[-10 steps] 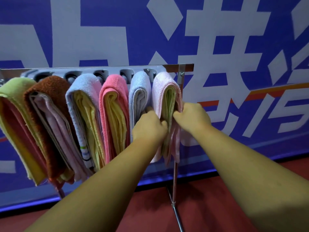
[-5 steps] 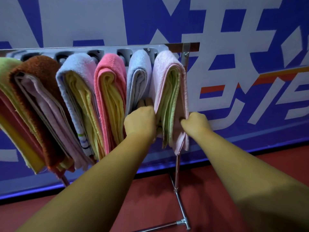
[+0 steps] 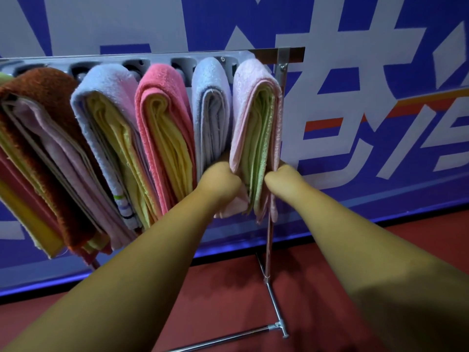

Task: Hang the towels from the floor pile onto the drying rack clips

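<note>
Your left hand point(image 3: 219, 185) grips the pale pink towel point(image 3: 253, 102) low on its left edge, fingers point(image 3: 232, 177) curled tight into the cloth. Your right hand point(image 3: 283, 177) grips the right edge the same way. The towel hangs folded over a green towel point(image 3: 261, 138) at the right end of the rack point(image 3: 282, 72), just beside the blue towel point(image 3: 212, 110).

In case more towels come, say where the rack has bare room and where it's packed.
Bare: rail stub right of the post, and floor by the foot. Packed: towels touch from brown towel to pale pink towel, gripped by left hand and right hand.
</note>
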`<state>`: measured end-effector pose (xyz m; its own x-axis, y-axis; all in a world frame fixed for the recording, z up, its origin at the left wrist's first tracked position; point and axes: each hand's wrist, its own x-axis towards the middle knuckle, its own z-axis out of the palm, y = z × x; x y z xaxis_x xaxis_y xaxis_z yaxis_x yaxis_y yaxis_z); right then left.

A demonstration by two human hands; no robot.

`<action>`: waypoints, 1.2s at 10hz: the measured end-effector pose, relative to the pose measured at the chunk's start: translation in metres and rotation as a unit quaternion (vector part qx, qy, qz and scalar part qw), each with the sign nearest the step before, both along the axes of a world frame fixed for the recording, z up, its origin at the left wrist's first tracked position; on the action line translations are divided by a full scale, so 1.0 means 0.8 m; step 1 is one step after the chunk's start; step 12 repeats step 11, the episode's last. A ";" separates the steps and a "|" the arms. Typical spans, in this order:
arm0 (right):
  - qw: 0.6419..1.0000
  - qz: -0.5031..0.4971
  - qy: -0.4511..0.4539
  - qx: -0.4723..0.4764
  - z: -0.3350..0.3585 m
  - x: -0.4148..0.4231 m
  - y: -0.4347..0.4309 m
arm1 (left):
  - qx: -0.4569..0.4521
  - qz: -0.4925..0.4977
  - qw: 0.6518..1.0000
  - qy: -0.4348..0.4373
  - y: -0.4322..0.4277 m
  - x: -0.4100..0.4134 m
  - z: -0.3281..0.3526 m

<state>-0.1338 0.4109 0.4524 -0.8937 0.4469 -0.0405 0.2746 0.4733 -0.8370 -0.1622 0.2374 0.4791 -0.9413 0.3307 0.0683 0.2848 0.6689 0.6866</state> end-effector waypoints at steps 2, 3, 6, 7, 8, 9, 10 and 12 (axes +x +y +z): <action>0.990 -0.062 0.017 -0.123 0.003 -0.001 0.010 | 0.150 -0.021 0.985 -0.079 -0.001 0.003 -0.004; 0.985 -0.073 0.006 -0.158 0.006 0.001 0.021 | 0.150 -0.031 0.987 -0.057 -0.001 0.007 0.002; 0.985 -0.029 -0.013 -0.169 -0.044 -0.026 0.032 | 0.010 -0.021 1.000 0.009 0.010 0.000 -0.035; 0.986 -0.002 -0.037 -0.163 -0.058 -0.024 0.026 | -0.028 -0.049 0.998 -0.002 0.012 -0.005 -0.054; 0.988 0.014 -0.078 -0.133 -0.034 0.011 -0.001 | -0.073 -0.050 0.996 0.007 0.011 -0.005 -0.073; 0.983 0.049 -0.150 -0.093 -0.027 0.038 -0.010 | -0.067 -0.049 0.997 0.010 0.004 -0.003 -0.088; 0.986 0.044 -0.158 -0.037 -0.034 0.058 -0.010 | -0.114 -0.038 0.993 -0.016 -0.006 0.011 -0.086; 0.987 0.033 -0.159 -0.015 -0.027 0.079 -0.017 | -0.155 -0.055 0.981 -0.100 -0.012 0.029 -0.077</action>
